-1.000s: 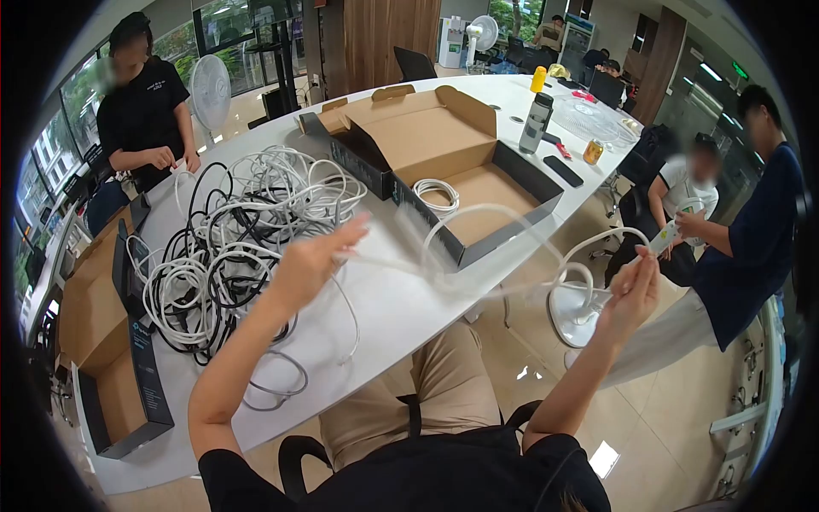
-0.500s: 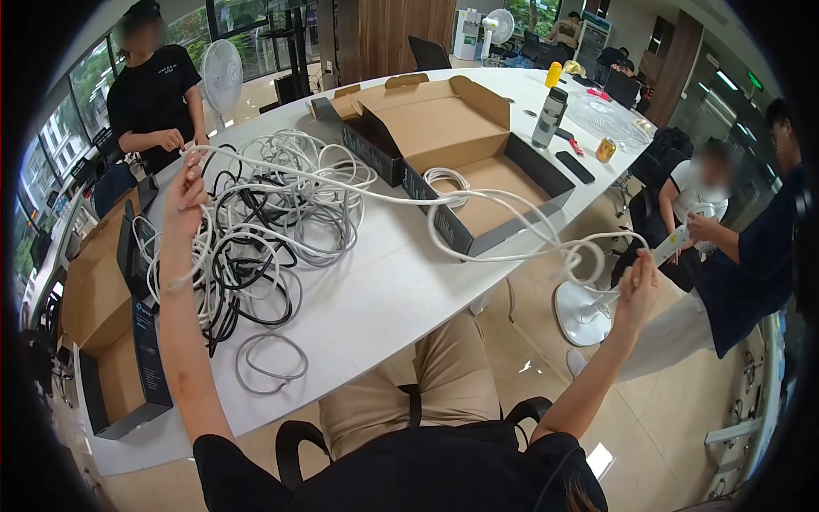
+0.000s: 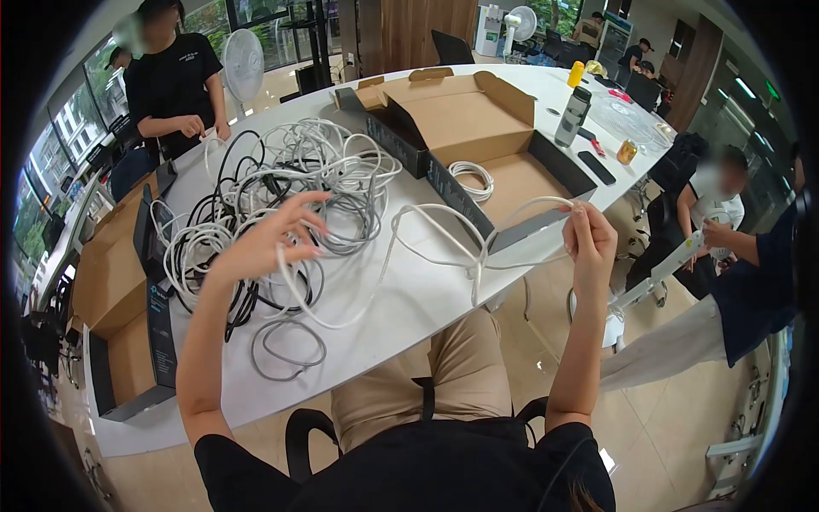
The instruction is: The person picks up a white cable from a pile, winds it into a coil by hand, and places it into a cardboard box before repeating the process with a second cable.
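Observation:
A long white cable (image 3: pixel 395 241) runs in loose loops over the table's front edge. My right hand (image 3: pixel 590 235) pinches it near the right corner of an open cardboard box (image 3: pixel 512 192). My left hand (image 3: pixel 277 239) is raised in front of the cable pile with its fingers spread; the cable passes by its fingertips. Beneath and behind it lies a tangled pile of white, grey and black cables (image 3: pixel 345 224). A coiled white cable (image 3: pixel 471 181) rests in the box. One grey cable loop (image 3: pixel 288 350) lies apart near the front edge.
Another open box (image 3: pixel 128 363) stands at the left. A bottle (image 3: pixel 572 117), a phone (image 3: pixel 596 167) and a can (image 3: pixel 627 152) are at the right of the table (image 3: pixel 375 316). A person (image 3: pixel 175 85) handles cable at the far left; two people are at the right with a white fan.
My left hand has come down and right from the far side of the pile, and its fingers have opened. My right hand has moved left and up with the cable. The view has shifted slightly.

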The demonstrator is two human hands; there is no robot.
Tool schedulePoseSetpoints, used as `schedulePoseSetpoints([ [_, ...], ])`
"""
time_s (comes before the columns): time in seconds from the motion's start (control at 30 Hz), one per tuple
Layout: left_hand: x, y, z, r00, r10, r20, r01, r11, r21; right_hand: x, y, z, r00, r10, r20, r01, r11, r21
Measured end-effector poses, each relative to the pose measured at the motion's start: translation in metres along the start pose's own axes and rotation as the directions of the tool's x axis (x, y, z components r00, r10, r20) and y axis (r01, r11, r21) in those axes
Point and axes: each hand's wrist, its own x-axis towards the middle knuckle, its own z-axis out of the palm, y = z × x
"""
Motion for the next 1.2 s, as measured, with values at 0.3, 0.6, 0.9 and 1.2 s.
schedulePoseSetpoints([
  [0.3,0.033,-0.01,0.097,0.823,0.564,0.062,-0.474,0.624,0.621,-0.011,-0.005,0.048,0.98,0.032,0.199,-0.043,0.998,0.05],
  [0.6,0.029,-0.023,0.122,0.807,0.558,0.197,-0.576,0.665,0.476,0.003,0.031,0.033,0.956,0.293,-0.011,-0.261,0.868,0.422],
  [0.9,0.023,-0.024,0.122,0.833,0.524,0.181,-0.545,0.713,0.441,0.005,0.045,0.026,0.935,0.354,-0.022,-0.301,0.823,0.481],
  [1.2,0.049,0.002,0.118,0.965,0.223,0.142,-0.25,0.943,0.221,-0.002,0.016,0.051,0.95,0.265,0.163,-0.305,0.896,0.322],
])
